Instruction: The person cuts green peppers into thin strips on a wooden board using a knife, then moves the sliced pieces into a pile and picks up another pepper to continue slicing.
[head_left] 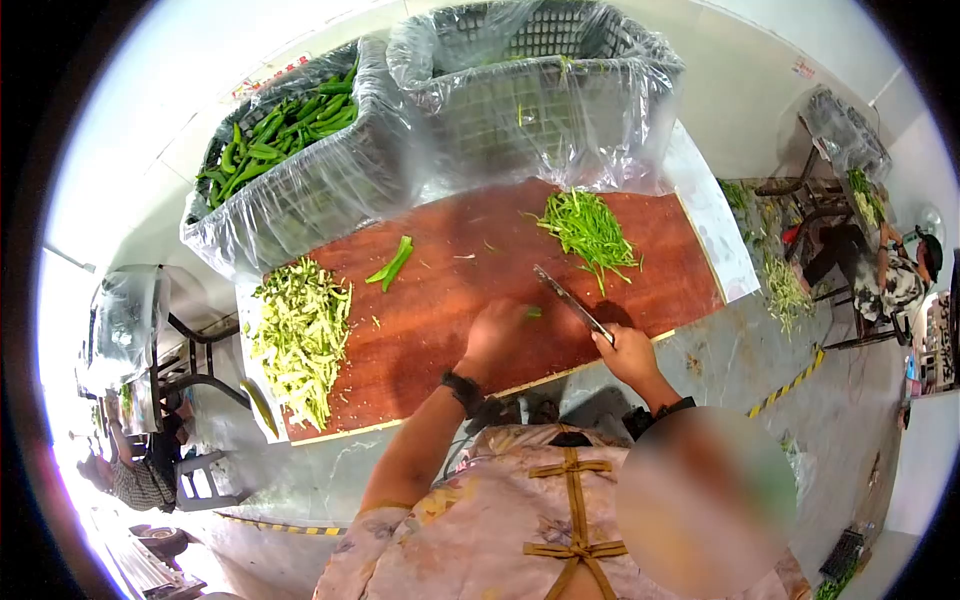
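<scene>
My right hand [627,354] is wrapped round the handle of a knife [572,302], whose blade points up and left over the red-brown board [430,310]. Low over the board, my left hand [494,336] is closed and slightly blurred, with a short green pepper piece [533,312] showing at its fingertips. Beyond the blade lies a heap of thin green pepper strips [588,232]. Two longer green pepper pieces [392,264] rest farther left. At the board's left end is a large heap of pale yellow-green pepper scraps [300,335].
Behind the board stand a plastic-lined crate of whole green peppers [285,130] and another plastic-lined crate [540,110]. A person [890,275] sits at the right, another person [145,470] at the left. Yellow-black tape [785,382] marks the floor.
</scene>
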